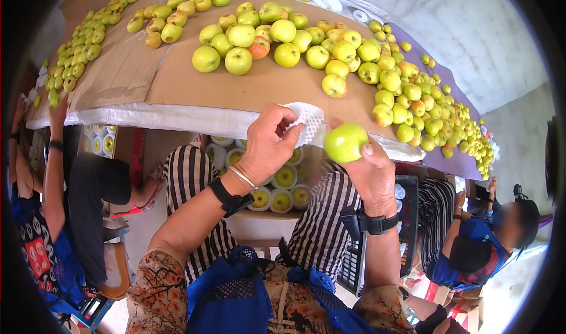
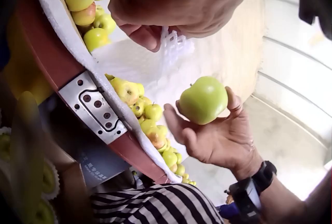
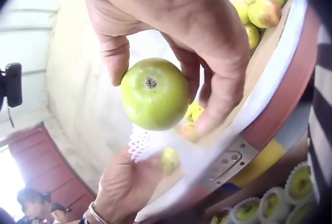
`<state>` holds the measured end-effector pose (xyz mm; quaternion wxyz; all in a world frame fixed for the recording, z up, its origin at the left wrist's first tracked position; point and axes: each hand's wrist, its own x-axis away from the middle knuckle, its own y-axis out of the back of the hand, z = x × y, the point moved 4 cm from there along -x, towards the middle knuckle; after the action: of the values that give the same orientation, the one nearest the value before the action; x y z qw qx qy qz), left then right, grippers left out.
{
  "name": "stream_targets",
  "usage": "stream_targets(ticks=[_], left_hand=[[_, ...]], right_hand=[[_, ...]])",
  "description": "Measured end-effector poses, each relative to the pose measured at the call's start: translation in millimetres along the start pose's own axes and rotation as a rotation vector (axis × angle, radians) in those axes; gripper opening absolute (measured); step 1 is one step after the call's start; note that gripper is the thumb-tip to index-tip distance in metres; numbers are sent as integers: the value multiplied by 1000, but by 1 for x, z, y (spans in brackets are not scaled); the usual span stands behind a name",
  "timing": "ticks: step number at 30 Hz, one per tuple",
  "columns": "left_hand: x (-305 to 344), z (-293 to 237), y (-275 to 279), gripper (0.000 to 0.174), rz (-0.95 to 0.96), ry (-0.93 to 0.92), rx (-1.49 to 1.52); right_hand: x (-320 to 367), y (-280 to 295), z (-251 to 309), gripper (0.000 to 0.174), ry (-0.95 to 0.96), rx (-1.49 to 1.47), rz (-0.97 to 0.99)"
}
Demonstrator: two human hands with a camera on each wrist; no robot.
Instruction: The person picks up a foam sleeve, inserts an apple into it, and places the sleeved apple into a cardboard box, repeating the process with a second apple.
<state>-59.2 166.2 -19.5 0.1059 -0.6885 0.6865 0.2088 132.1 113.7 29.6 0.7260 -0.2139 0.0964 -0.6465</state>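
Table (image 1: 194, 120) stretches across the head view, its top spread with brown cardboard (image 1: 224, 92) and its near edge wrapped in white sheeting. A loose spread of green and yellow apples (image 1: 348, 51) runs from the middle of the far edge toward the right end, thickest near the right corner, where a purple sheet (image 1: 466, 92) shows beneath; more apples (image 1: 91, 39) lie toward the left end. Below the near edge, around the middle, sits an open carton (image 1: 265, 214) of apples in white foam nets, with a black crate (image 1: 352, 269) to its right.

The right hand (image 1: 372, 178) is partly open, its thumb and fingers spread round one green apple (image 1: 345, 142) and holding it. The left hand (image 1: 268, 142), just beside it, is mostly closed, pinching a white foam net (image 1: 311, 122) between thumb and fingers; the net hangs apart from the apple. That green apple is held up at the table's near edge, right of the middle, its dark blossom end facing the right wrist camera. Black bands (image 1: 230, 197) circle both wrists, and a thin silvery bracelet (image 1: 243, 178) rings the left one.
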Motion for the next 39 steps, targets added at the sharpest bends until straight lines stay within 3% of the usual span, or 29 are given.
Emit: stream_targets(ticks=[2,6,9,12,18,21,27,30,33,36,39], left_hand=[[2,-7,-2,14,11,-47,-3],[1,-4,-2,12,26,-67,30],[1,13,-2,11,23,118,277],[-1,15,-2,8,28,119,306],[1,8,-2,11,74,68,64],[1,7,-4,8,19,43,76],[-3,18,-9,10,108,330,581],[-2,25,-10,11,100,331,545],[-2,14,-5,9,-24,79,235],[1,1,-1,7,-6,-44,-10],[2,-1,-2,7,-43,-87,22]], right_hand=[[-3,-19,6,86,40,7,35],[-16,-18,-8,74,-68,95,36],[-18,-11,-9,70,-118,241,-62],[-17,-13,-7,72,-136,357,-94],[-19,-18,-4,80,167,-39,39],[-21,-21,-7,80,110,-93,39],[-33,-17,-18,67,-134,83,42],[-33,-18,-13,58,-186,163,-18],[-35,-19,-10,62,-165,528,-97],[-43,-7,-19,68,-47,733,-181],[-46,3,-29,76,109,740,-227]])
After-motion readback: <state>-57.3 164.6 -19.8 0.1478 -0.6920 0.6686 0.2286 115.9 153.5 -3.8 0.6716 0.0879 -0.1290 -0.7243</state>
